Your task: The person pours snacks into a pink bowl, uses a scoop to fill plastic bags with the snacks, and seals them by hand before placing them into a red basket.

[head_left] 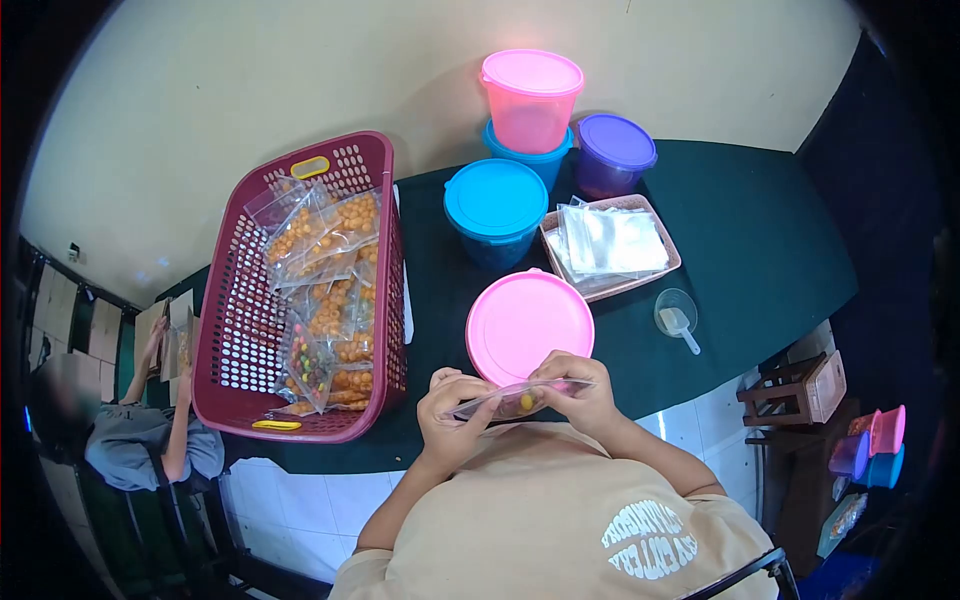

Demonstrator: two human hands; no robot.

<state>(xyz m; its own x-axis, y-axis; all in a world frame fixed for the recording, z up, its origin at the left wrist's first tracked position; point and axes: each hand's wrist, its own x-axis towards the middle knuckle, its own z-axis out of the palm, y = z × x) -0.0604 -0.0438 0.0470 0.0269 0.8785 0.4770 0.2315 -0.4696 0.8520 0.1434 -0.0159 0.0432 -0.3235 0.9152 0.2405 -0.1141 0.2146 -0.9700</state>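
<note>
Close to my chest, a small clear plastic bag (pixel 522 400) with a few coloured pieces inside, one of them yellow, is stretched between my two hands. My left hand (pixel 452 408) pinches one end of the bag's edge. My right hand (pixel 570 390) grips the other end, thumb and fingers pressed together. Just beyond the hands sits a round tub with a pink lid (pixel 530 325). What the pieces are is too small to tell.
Left stands a maroon basket (pixel 300 425) with several snack bags (pixel 335 310). Behind are blue (pixel 496 200), pink (pixel 532 75) and purple (pixel 617 142) tubs, a tray of clear bags (pixel 615 240), and a cup with a scoop (pixel 676 320). Another person (pixel 150 430) works at far left.
</note>
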